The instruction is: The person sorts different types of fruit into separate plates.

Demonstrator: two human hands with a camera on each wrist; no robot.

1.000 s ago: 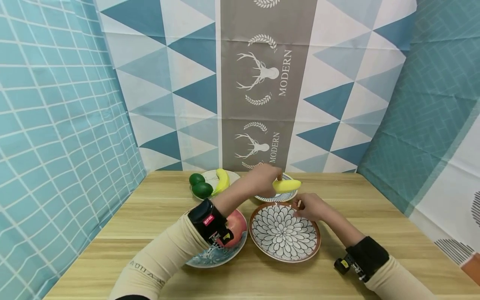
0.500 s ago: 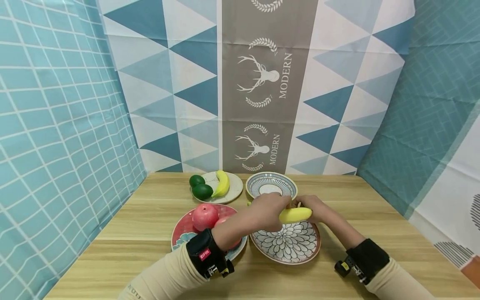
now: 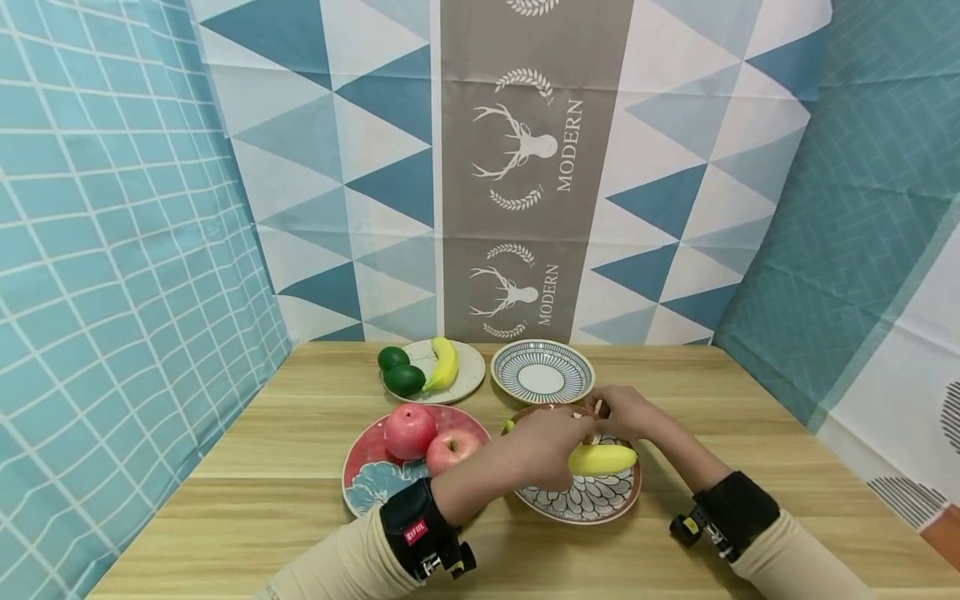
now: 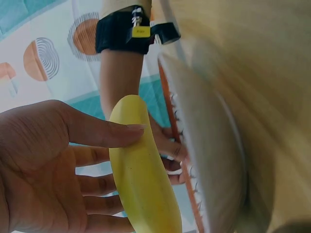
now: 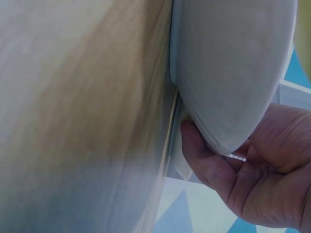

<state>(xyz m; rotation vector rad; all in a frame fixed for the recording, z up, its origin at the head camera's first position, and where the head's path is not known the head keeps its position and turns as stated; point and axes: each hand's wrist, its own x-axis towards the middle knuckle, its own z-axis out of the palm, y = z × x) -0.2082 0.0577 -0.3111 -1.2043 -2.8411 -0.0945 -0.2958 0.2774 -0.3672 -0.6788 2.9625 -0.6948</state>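
In the head view my left hand [image 3: 551, 450] is over the petal-patterned plate [image 3: 577, 504] with a yellow banana [image 3: 607, 459]. The left wrist view shows the thumb on one side of the banana [image 4: 141, 170] and the fingers behind it. A green stem tip pokes out left of the hand. My right hand [image 3: 626, 412] pinches the brown rim at the plate's back right. Seen from the right wrist, the plate's white underside [image 5: 228, 63] stands close on the wooden table, with a digit of my right hand [image 5: 265, 179] under its edge.
Left of it stands a red-and-blue plate [image 3: 363, 467] with a pomegranate [image 3: 410, 431] and an apple [image 3: 452, 450]. Behind is a pale plate [image 3: 471, 375] bearing two green avocados [image 3: 403, 380] and another banana [image 3: 445, 365]. A striped blue-and-white dish [image 3: 542, 381] sits at the back.
My left hand has brought the banana from over the striped dish towards me and down over the petal-patterned plate. The right hand keeps its hold on the rim.
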